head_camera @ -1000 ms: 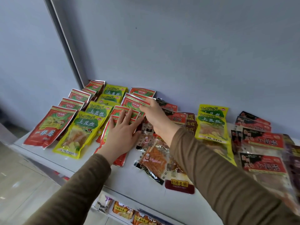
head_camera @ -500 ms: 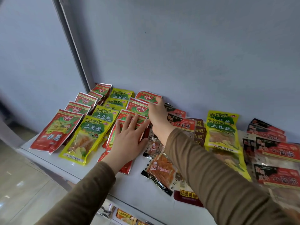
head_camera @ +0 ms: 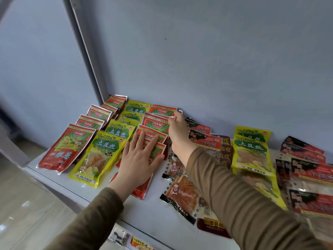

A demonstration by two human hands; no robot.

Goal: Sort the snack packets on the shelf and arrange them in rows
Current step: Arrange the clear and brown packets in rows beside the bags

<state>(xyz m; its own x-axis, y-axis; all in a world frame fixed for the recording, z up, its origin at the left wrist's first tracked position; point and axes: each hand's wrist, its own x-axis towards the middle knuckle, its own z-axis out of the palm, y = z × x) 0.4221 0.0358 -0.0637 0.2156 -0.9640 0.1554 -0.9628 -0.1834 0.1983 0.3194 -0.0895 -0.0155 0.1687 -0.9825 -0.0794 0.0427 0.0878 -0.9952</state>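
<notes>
Snack packets (head_camera: pixel 115 136) crowd shelf (head_camera: pixel 158 221); clear-fronted packet (head_camera: pixel 182 193) beside left hand (head_camera: pixel 138 161).

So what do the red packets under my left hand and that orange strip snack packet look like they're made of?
Red packets: probably printed plastic or foil laminate, glossy, with silvery sealed edges catching light. Orange strip snack packet: seemingly clear plastic film, since the strips show through, with black printed borders. Both judged by look only.

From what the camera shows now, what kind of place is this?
Probably a small shop or a mock retail display: a white shelf against a plain wall carries many sealed snack packets laid in rows by kind, and more packets show on a lower shelf.
</notes>
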